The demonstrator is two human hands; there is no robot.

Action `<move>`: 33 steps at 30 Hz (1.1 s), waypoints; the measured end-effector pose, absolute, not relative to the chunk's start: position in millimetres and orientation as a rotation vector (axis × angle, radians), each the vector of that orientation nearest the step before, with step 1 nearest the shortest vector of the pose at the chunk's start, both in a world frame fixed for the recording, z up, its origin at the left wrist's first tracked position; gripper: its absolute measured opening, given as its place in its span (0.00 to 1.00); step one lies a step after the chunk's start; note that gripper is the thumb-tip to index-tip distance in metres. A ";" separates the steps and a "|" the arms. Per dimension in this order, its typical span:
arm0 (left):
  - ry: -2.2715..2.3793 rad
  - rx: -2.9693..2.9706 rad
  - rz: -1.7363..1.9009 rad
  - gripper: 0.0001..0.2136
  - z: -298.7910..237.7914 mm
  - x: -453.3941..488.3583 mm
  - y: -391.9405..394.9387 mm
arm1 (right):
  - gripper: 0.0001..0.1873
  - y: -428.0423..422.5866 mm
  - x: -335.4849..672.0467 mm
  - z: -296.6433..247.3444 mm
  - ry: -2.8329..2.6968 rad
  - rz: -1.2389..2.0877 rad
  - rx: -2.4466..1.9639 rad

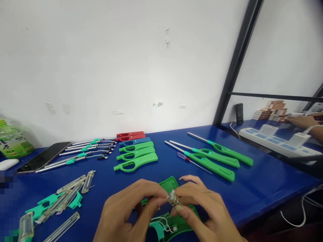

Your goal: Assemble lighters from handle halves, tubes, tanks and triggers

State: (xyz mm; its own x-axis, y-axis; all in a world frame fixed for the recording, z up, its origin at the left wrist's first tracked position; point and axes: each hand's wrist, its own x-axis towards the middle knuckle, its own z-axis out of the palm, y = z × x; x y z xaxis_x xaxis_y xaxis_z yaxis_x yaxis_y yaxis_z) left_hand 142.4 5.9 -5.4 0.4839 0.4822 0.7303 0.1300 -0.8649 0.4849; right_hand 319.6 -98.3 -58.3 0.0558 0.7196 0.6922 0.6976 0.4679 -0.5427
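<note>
Close in front of me, my right hand (pixel 207 210) grips a small clear lighter fuel tank (pixel 174 199) between thumb and fingers, with its pale valve end facing up. My left hand (pixel 128 208) pinches with thumb and forefinger at that valve end; any tiny part between those fingertips is too small to make out. Below both hands lies an opened green lighter casing (pixel 169 184), partly hidden by them. In it are a teal trigger piece (pixel 158 230) and white wires (pixel 165 220).
Long green lighters (pixel 212 164) and a screwdriver (pixel 188 159) lie right. Green, blue and red handle casings (pixel 137 162) line the middle back. Metal rods with wires (pixel 75 159), loose clear tanks (pixel 63 201), a phone (pixel 44 157) and a bottle (pixel 13 139) sit left. A power strip (pixel 275 139) stands beyond the frame post.
</note>
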 end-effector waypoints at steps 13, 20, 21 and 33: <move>0.338 2.306 1.092 0.09 -16.0 130.4 12.0 | 0.08 -98.1 317.9 -55.4 -1.637 0.029 -1.243; 0.353 2.343 1.096 0.09 -15.8 130.7 11.9 | 0.14 -102.1 314.5 -49.5 -1.616 -0.087 -1.287; 0.350 2.357 1.118 0.09 -16.8 130.5 12.2 | 0.14 -102.2 313.9 -48.6 -1.610 -0.117 -1.287; 0.324 2.609 1.295 0.05 -31.0 129.9 10.2 | 0.11 -99.6 317.6 -55.0 -1.630 -0.010 -1.269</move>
State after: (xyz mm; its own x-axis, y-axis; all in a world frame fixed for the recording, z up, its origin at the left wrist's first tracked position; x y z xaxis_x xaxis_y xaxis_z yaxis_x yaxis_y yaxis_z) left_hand 129.9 10.2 -31.0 0.5895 0.2873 0.7549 0.1021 -0.9536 0.2832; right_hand 317.6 -99.6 -55.0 0.0815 0.7108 0.6987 0.7194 0.4432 -0.5348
